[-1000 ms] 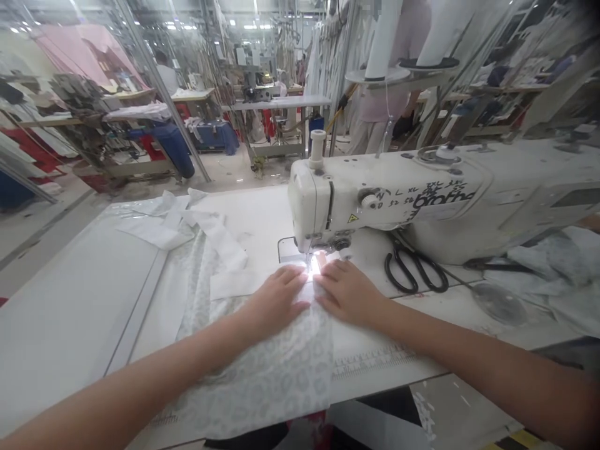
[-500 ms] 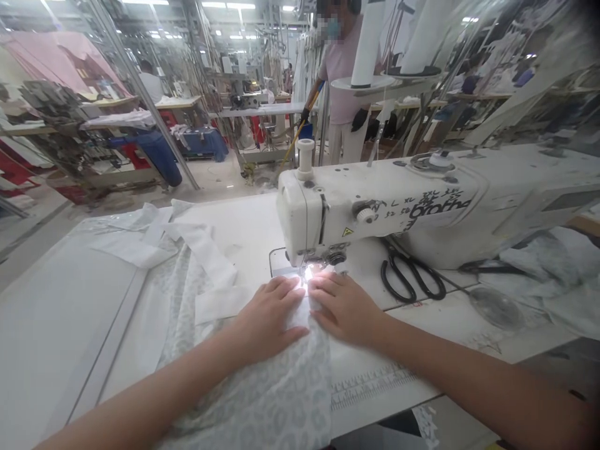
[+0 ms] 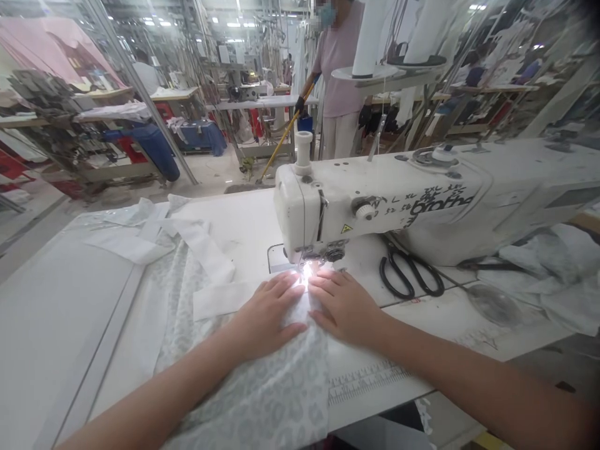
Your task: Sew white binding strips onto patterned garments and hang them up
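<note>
Flat on a pale fabric with a grey leopard print (image 3: 281, 400) lies my left hand (image 3: 269, 315), fingers stretched forward and thumb apart. My right hand (image 3: 347, 306) rests opposite, its fingers spread on the fabric's right edge. Both hands' fingertips are close to the brightly lit needle area of a white sewing machine (image 3: 300, 212). Glare and fingers hide the needle tip and the seam there. White strips of cloth (image 3: 218, 300) lie left of my left hand, partly over the printed fabric.
Black-handled scissors (image 3: 394, 251) lie under the machine arm. Crumpled pale fabric (image 3: 553, 269) sits at the right. A printed ruler scale (image 3: 365, 384) runs along the table's front edge. Beyond the table, a person (image 3: 340, 87) in pink holds a yellow pole (image 3: 284, 139).
My hands keep nearly the same place on the fabric by the needle. The view has tilted down slightly. In the background, the person with the pole has shifted and the pole's lower end moved left.
</note>
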A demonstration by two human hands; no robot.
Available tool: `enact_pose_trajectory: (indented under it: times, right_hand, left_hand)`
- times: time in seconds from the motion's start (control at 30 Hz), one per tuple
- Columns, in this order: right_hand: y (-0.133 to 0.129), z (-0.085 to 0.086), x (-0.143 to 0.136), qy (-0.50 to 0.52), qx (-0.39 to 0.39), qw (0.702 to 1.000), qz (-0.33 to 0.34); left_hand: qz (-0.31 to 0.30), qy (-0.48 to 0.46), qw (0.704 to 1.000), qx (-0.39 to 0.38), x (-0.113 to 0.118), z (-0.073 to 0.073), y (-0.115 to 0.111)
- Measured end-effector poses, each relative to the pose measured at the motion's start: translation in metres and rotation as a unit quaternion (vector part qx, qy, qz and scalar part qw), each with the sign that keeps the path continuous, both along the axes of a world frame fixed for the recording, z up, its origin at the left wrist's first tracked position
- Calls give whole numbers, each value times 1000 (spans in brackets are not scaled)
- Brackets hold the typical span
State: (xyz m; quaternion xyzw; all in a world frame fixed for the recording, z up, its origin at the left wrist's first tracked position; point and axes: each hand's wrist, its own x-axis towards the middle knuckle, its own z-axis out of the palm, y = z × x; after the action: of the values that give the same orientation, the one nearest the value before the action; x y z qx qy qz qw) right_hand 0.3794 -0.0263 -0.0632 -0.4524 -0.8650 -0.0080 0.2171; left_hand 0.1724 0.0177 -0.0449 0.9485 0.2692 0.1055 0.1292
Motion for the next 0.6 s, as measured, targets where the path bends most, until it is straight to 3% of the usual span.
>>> enact_pose_trajectory:
  times: [0.4,0.6]
  right_hand:
    - [1,3,11,23,-18,1000,-4]
    - [-2,3,10,3,-40,998,43]
  left_hand:
    - [2,6,1000,-24,-2,0,0]
    - [-23,-19,999,-32,-6,-1,4]
